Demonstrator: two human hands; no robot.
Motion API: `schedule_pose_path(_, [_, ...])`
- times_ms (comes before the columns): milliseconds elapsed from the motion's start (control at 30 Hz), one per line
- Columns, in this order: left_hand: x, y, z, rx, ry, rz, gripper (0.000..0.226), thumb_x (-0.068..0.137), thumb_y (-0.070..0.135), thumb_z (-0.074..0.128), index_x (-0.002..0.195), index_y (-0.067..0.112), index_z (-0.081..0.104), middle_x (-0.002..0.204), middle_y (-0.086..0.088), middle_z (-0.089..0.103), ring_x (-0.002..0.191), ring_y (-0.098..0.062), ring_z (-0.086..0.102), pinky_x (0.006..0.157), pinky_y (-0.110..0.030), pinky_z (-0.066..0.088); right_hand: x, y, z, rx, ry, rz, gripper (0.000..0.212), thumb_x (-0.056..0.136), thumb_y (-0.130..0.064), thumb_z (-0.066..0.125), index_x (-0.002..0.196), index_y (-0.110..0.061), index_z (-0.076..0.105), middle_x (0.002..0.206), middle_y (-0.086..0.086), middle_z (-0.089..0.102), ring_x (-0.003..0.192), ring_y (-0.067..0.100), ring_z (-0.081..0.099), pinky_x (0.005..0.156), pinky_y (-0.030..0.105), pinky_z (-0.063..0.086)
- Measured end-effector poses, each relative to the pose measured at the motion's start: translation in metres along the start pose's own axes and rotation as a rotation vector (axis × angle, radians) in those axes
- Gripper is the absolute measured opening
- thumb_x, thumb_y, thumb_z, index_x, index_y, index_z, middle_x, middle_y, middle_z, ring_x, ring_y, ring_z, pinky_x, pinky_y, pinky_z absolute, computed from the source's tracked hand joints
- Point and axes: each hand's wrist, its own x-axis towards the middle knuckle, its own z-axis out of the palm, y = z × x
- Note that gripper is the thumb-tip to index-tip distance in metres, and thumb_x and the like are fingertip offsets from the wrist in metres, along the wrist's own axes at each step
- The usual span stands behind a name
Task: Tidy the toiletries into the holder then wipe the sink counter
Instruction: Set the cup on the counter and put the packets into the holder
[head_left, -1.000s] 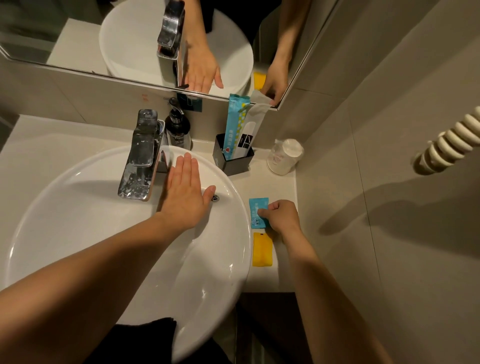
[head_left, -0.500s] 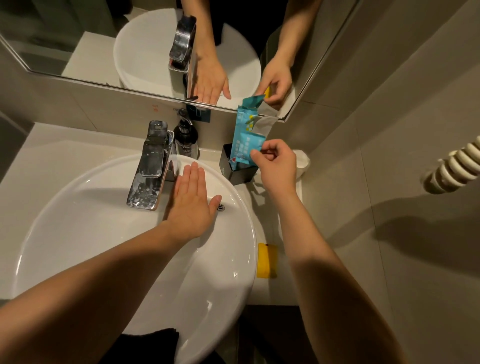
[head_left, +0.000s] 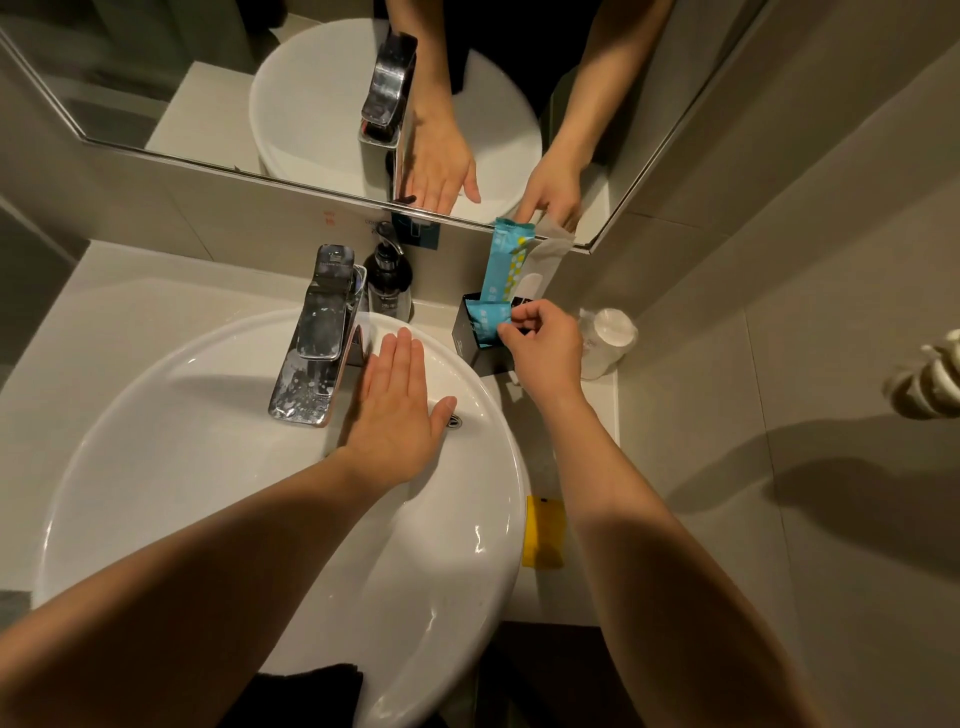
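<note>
A small blue sachet (head_left: 488, 325) sits partly inside the black square holder (head_left: 463, 338) at the back of the counter, pinched at its right corner by my right hand (head_left: 543, 351). Two tall packets stand in the same holder: a blue dotted one (head_left: 506, 262) and a pale grey one (head_left: 543, 265). My left hand (head_left: 397, 418) lies flat, fingers together, on the inside back wall of the white basin (head_left: 208, 467), just right of the chrome tap (head_left: 317, 332). A yellow cloth (head_left: 544, 530) lies on the counter (head_left: 587, 415) beside the basin's right rim.
A dark pump bottle (head_left: 388, 278) stands behind the tap against the wall. An upturned white cup (head_left: 608, 340) is right of the holder. The mirror (head_left: 311, 104) reflects both hands. A coiled white cord (head_left: 930, 379) hangs at the right wall.
My right hand picked the blue sachet off the counter next to the yellow cloth, carried it up to the holder and lowered it partly in. The left hand stayed on the basin.
</note>
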Motion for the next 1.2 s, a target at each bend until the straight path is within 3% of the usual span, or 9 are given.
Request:
schedule_pose_path(167, [0.0, 0.0, 0.0, -0.014, -0.006, 0.006, 0.082, 0.102, 0.057, 0.022, 0.158, 0.003, -0.005, 0.167, -0.016, -0.012, 0.155, -0.03, -0.013, 0.123, -0.041, -0.011, -0.004, -0.002, -0.005, -0.011, 0.025, 0.012, 0.017, 0.088, -0.014, 0.077, 0.104, -0.013, 0.071, 0.096, -0.001, 0.071, 0.085, 0.01, 0.066, 0.071, 0.018, 0.054])
schedule_pose_path(400, [0.0, 0.0, -0.002, -0.028, -0.016, 0.0, 0.082, 0.102, 0.056, 0.025, 0.158, 0.003, -0.004, 0.168, -0.015, -0.012, 0.155, -0.03, -0.012, 0.123, -0.042, -0.011, -0.039, 0.011, -0.048, 0.056, 0.067, 0.133, 0.01, 0.087, -0.011, 0.074, 0.093, -0.017, 0.07, 0.079, -0.005, 0.065, 0.073, 0.009, 0.061, 0.063, 0.015, 0.049])
schedule_pose_path(533, [0.0, -0.001, -0.002, 0.001, -0.024, -0.003, 0.082, 0.102, 0.057, 0.022, 0.158, 0.004, -0.006, 0.168, -0.014, -0.012, 0.155, -0.03, -0.012, 0.125, -0.044, -0.008, -0.081, 0.054, -0.074, -0.178, -0.034, 0.373, 0.009, 0.088, -0.018, 0.075, 0.095, -0.016, 0.069, 0.088, 0.0, 0.069, 0.085, 0.019, 0.067, 0.079, 0.032, 0.058])
schedule_pose_path(667, [0.0, 0.0, -0.001, 0.008, -0.02, -0.004, 0.081, 0.102, 0.056, 0.022, 0.158, 0.001, -0.002, 0.168, -0.017, -0.009, 0.155, -0.032, -0.01, 0.126, -0.046, -0.004, -0.125, 0.088, -0.081, -0.312, -0.123, 0.516, 0.02, 0.091, -0.022, 0.073, 0.082, -0.006, 0.066, 0.078, 0.008, 0.065, 0.063, 0.017, 0.057, 0.055, 0.025, 0.047])
schedule_pose_path(867, [0.001, -0.001, 0.001, 0.019, -0.033, -0.005, 0.081, 0.102, 0.057, 0.021, 0.158, 0.002, -0.003, 0.168, -0.016, -0.01, 0.155, -0.032, -0.01, 0.125, -0.045, -0.005, -0.148, 0.113, -0.067, -0.41, -0.148, 0.551, 0.036, 0.081, -0.024, 0.078, 0.058, -0.013, 0.052, 0.056, 0.008, 0.053, 0.052, 0.022, 0.052, 0.058, 0.035, 0.05])
schedule_pose_path(967, [0.002, -0.002, 0.003, 0.025, -0.033, -0.003, 0.082, 0.102, 0.058, 0.019, 0.158, 0.003, -0.003, 0.168, -0.016, -0.009, 0.155, -0.031, -0.01, 0.125, -0.045, -0.006, -0.152, 0.115, -0.065, -0.39, -0.129, 0.552, 0.033, 0.083, -0.02, 0.077, 0.06, -0.013, 0.053, 0.06, 0.012, 0.055, 0.055, 0.023, 0.053, 0.058, 0.04, 0.053])
schedule_pose_path(1100, [0.001, -0.002, 0.002, 0.021, -0.04, -0.004, 0.082, 0.102, 0.058, 0.019, 0.158, 0.002, -0.003, 0.168, -0.016, -0.009, 0.155, -0.031, -0.01, 0.125, -0.045, -0.005, -0.153, 0.118, -0.067, -0.284, -0.121, 0.591, 0.032, 0.083, -0.015, 0.077, 0.061, -0.012, 0.054, 0.063, 0.012, 0.056, 0.06, 0.025, 0.054, 0.061, 0.036, 0.052])
schedule_pose_path(1200, [0.001, -0.002, 0.002, 0.02, -0.04, -0.005, 0.082, 0.102, 0.058, 0.019, 0.158, 0.003, -0.003, 0.168, -0.015, -0.01, 0.155, -0.031, -0.01, 0.125, -0.044, -0.005, -0.155, 0.117, -0.07, -0.175, -0.088, 0.609, 0.021, 0.083, -0.01, 0.075, 0.069, -0.011, 0.059, 0.075, 0.014, 0.065, 0.068, 0.026, 0.06, 0.066, 0.04, 0.056])
